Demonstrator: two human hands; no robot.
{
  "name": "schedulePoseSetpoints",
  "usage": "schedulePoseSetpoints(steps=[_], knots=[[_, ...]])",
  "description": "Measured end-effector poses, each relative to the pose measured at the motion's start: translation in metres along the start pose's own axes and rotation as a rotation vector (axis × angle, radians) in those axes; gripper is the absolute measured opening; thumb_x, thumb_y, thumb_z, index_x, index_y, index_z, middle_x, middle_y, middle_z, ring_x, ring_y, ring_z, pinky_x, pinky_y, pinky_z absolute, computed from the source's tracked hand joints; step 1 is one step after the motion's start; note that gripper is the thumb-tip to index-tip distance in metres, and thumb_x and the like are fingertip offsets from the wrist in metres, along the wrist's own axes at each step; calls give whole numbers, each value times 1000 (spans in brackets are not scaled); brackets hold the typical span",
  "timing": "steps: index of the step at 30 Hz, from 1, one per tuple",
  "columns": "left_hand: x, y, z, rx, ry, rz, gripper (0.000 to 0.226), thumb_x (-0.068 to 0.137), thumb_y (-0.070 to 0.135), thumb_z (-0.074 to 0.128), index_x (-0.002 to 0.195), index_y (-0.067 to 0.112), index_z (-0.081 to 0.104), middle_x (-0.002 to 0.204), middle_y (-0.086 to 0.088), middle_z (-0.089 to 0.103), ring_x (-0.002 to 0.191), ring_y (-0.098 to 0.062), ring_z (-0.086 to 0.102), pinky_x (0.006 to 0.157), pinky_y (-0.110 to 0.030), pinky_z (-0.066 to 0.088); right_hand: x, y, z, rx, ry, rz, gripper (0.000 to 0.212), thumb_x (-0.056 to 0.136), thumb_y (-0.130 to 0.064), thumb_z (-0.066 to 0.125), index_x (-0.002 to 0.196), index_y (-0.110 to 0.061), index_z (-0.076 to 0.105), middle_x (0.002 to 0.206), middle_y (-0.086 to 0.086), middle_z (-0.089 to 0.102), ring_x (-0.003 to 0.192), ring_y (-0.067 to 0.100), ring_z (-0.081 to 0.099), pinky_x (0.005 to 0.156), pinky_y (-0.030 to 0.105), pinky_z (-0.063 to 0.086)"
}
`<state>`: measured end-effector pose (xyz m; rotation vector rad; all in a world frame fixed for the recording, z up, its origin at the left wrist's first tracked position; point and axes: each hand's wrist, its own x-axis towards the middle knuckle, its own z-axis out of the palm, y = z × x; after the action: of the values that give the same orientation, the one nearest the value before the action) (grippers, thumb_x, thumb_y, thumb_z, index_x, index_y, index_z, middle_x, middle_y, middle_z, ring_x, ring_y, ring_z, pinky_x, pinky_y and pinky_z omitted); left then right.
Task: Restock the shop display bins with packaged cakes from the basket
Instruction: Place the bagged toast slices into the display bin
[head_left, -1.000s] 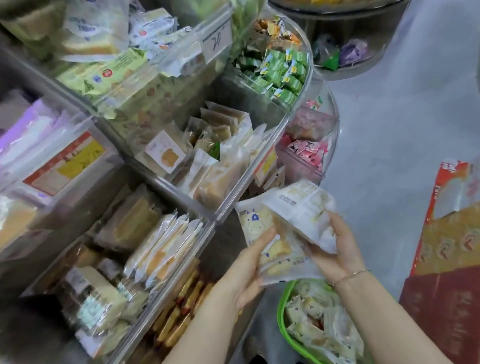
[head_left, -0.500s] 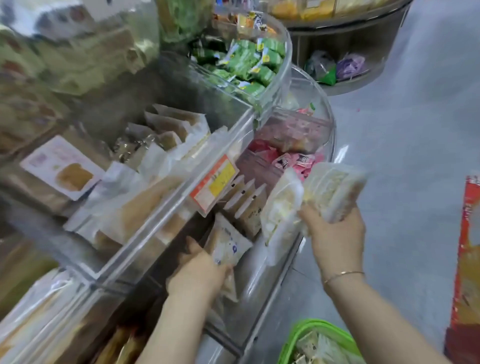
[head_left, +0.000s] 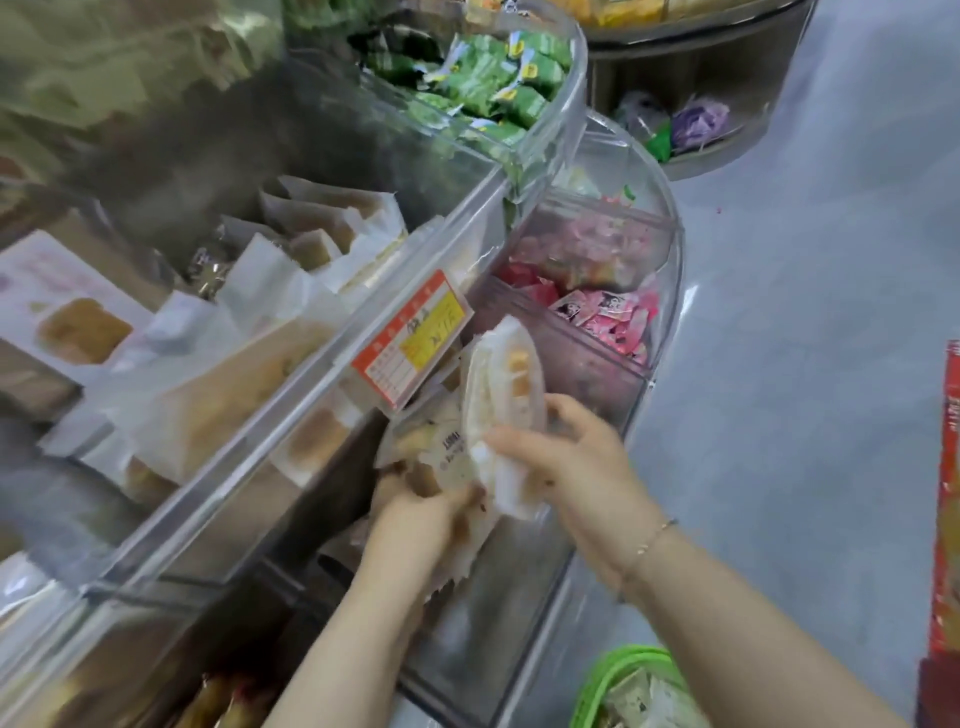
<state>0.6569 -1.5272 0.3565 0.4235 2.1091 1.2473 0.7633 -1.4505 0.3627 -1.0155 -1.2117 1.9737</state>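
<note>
My right hand (head_left: 566, 467) grips a stack of packaged cakes (head_left: 506, 395) in clear and white wrappers, held upright at the mouth of a clear lower display bin (head_left: 524, 618). My left hand (head_left: 415, 514) reaches into that bin under the price tag (head_left: 413, 340) and holds a beige cake packet (head_left: 441, 452) there. The green basket (head_left: 608, 675) with more packaged cakes sits on the floor at the bottom right, partly cut off by the frame edge.
Above, a clear bin (head_left: 311, 374) holds white-wrapped cakes. Green packets (head_left: 488, 78) fill the top bin; red and pink sweets (head_left: 597, 312) fill curved end bins. A red carton (head_left: 948, 519) stands at the right edge. Grey floor (head_left: 805, 312) lies to the right.
My right hand has brought its stack of cakes down and left to the lower bin's mouth. My left hand stays inside that bin with its packet.
</note>
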Motion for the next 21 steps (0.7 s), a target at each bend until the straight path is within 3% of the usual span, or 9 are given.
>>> schedulePoseSetpoints(steps=[3,5,8,10,12,14,16,18,21], knots=[[2,0,-17,-519,-151,-344,30,76,-7,65,105,-4,66,101,-22,71,84,-30,71,71,-38,60,8,-2,-25,-60,128,-37,34,65,-22,69,98,-16,64,95,2,70,84,17,66,75,36,50],[1,0,-24,-717,-261,-414,34,71,-10,59,103,-5,67,103,-24,70,88,-32,71,69,-42,60,9,0,-33,-85,200,-32,50,60,-30,60,108,-19,60,102,1,68,93,20,64,82,41,50],[0,3,-26,-892,-340,-433,25,72,-12,51,88,-4,68,91,-25,71,79,-36,72,57,-52,57,5,2,-34,-164,271,-34,47,58,-35,56,102,-21,57,88,-5,63,82,17,60,71,35,47],[1,3,-22,-916,-323,-403,27,77,-7,51,99,-3,67,102,-21,67,92,-38,69,61,-56,57,2,5,-30,-206,298,-42,36,59,-35,55,94,-23,54,82,-7,59,77,15,57,67,31,42],[5,0,-18,-890,-301,-351,31,86,0,52,115,-3,61,119,-14,59,114,-40,60,81,-60,53,-1,11,-24,-286,283,-43,23,68,-32,59,87,-23,50,80,-6,56,72,11,55,62,27,39],[8,-3,-13,-843,-330,-303,32,91,9,52,121,0,61,121,-17,64,115,-37,60,96,-59,46,-6,15,-17,-374,177,-38,20,72,-27,65,84,-24,48,79,-5,55,65,3,53,55,18,39],[8,-8,-10,-735,-350,-243,28,94,17,51,115,8,67,113,-14,69,107,-28,65,91,-52,52,-11,14,-13,-347,-38,3,31,59,-36,68,86,-27,55,87,-2,59,75,5,57,68,19,43],[9,-12,-8,-677,-345,-211,23,92,22,53,100,12,72,99,-10,73,89,-19,70,69,-39,59,-11,8,-14,-288,-171,36,32,55,-38,61,86,-33,67,97,-7,66,94,7,59,83,25,42],[8,-16,-9,-692,-417,-246,28,93,25,50,110,11,68,105,-12,71,93,-24,68,67,-38,56,-2,4,-23,-411,-67,-81,23,71,-20,70,86,-37,69,99,-11,66,78,-1,56,68,15,43]])
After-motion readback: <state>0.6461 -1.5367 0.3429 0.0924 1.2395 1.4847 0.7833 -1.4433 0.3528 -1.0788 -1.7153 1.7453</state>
